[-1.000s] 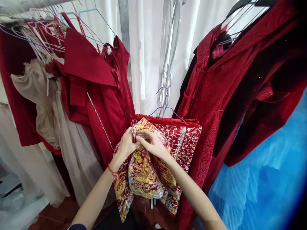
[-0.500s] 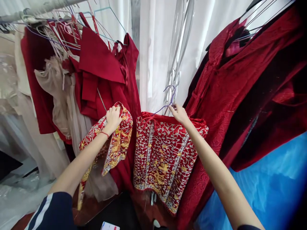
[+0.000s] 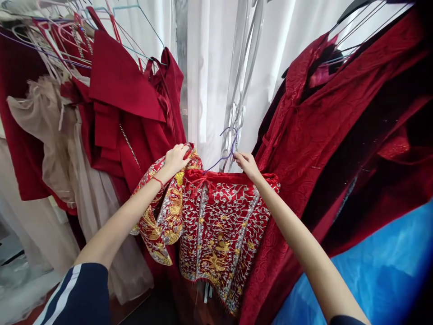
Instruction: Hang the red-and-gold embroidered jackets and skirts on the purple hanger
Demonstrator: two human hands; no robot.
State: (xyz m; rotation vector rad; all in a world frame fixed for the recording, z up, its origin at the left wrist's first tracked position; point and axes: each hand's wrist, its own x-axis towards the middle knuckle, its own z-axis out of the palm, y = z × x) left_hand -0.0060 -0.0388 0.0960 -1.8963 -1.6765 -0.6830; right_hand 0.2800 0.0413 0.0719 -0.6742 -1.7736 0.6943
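My left hand is closed on the collar end of a red embroidered jacket with gold and silver patterns, which hangs bunched below it. Pinched in my right hand is the neck of a purple wire hanger. From that hanger a red skirt with silver swirls and gold motifs hangs by its waistband, a red ribbon bow tied near the left. The jacket overlaps the skirt's upper left edge. Part of the hanger is hidden behind the skirt's waistband.
On the left, a rail bears several hangers with dark red dresses and a beige gauzy dress. Red patterned garments hang close on the right, above blue fabric. A white curtain and metal stand are behind.
My left hand has brought the jacket rightward and slightly up, against the skirt's left side. My right hand still holds the hanger. The view has shifted a little to the right.
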